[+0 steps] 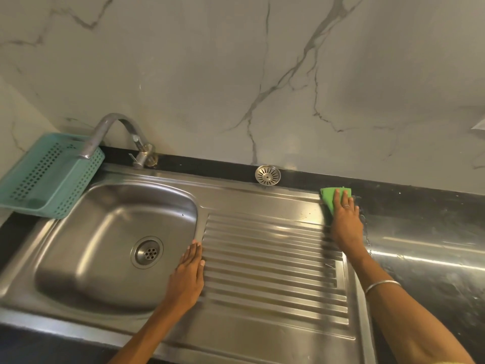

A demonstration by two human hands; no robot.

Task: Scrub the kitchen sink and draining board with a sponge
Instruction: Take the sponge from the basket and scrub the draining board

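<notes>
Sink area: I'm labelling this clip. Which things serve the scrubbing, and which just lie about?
In use: green sponge, right hand, draining board, sink, left hand.
Lying about: teal basket, tap, loose strainer.

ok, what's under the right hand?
The green sponge, pressed flat by the right hand at the draining board's far right corner. The sponge's near part is covered by the fingers.

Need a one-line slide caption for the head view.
Right hand presses a green sponge on the steel draining board's far corner; left hand rests flat beside the sink basin.
</notes>
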